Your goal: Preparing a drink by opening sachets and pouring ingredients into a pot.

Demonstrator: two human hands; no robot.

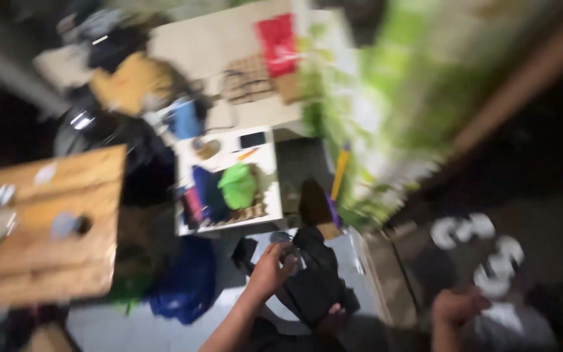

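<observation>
A crumpled black cloth bundle (317, 280) blocked the pale surface ahead of the left hand (270, 270). Beyond it stood a crowded white low table (270, 171), with a blue heap (184, 283) to its left. Bare grey floor (555, 241) lay beyond the right hand (457, 306), near white rounded shapes (483, 251).

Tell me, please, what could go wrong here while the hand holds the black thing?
1. The picture is strongly blurred, so the head is turning; the left hand grips the black thing without a steady view and might fumble it.
2. The right hand hangs apart, giving no support, so the black thing may slip.
3. The cluttered white table stands close behind; a swing could knock the green thing off.
</observation>
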